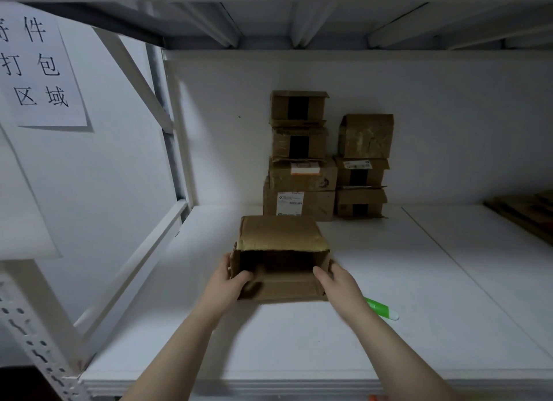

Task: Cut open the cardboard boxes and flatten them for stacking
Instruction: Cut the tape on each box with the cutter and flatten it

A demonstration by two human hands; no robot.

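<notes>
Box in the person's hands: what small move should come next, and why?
Probably push the box sideways to fold it flat. Its near end is open, the left hand and right hand each grip a side wall, and the green cutter lies unused on the shelf.

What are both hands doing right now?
Left hand: grips the open brown cardboard box by its left wall.
Right hand: grips its right wall.

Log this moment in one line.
left hand: grips open box | right hand: grips open box | green tool: on shelf, unheld
</notes>
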